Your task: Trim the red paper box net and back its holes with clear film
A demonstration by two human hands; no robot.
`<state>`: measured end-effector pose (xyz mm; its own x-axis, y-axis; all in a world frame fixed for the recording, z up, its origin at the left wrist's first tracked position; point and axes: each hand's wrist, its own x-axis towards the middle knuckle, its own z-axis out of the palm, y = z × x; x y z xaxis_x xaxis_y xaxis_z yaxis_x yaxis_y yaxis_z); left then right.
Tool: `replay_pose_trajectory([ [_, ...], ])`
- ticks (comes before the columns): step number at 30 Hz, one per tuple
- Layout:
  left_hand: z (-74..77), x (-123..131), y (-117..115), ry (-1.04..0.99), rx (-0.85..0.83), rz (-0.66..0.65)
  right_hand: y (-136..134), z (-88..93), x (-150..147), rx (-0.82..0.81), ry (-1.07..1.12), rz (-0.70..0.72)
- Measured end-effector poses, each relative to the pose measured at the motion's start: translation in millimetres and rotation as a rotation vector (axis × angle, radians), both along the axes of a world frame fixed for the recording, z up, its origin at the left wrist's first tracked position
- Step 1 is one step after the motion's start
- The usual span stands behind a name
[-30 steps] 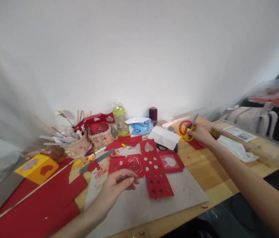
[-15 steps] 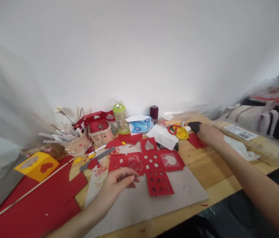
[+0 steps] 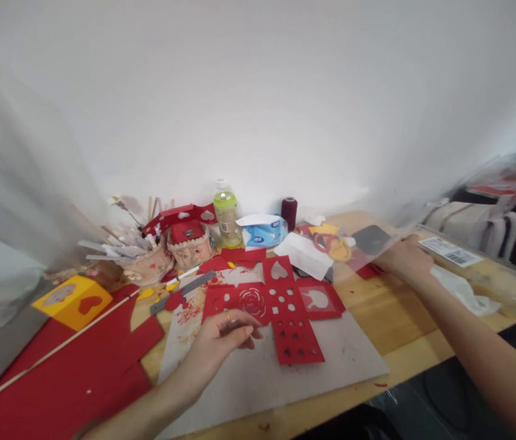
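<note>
Translucent sheet extends leftward over the scissors from the right hand, whose grip pinches it; long axis unclear.

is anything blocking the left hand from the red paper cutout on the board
Nothing visible stands between the left hand and the red paper cutout; the fingers overlap its near edge in this view, though whether they touch it, I cannot tell.

Wooden table under grey board
</note>
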<state>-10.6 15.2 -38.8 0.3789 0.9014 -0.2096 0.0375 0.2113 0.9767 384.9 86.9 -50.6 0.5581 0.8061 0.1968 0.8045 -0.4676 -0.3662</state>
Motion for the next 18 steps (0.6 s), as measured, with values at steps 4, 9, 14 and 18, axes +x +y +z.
replay_pose_trajectory([
  [4, 2.3, 0, 0, 0.002, -0.023, -0.005, -22, 16.5, -5, -0.036, -0.062, -0.049],
  [9, 2.0, -1, 0, -0.022, -0.061, 0.015, -68, 20.4, -9, 0.031, -0.008, 0.176],
  [14, 4.1, -3, -1, -0.07, -0.023, 0.076, -124, 10.5, -74, 0.285, 0.16, 0.504],
  [18, 10.1, -5, -2, -0.038, 0.079, 0.113, -135, 9.7, -139, 0.327, 0.222, 0.665],
])
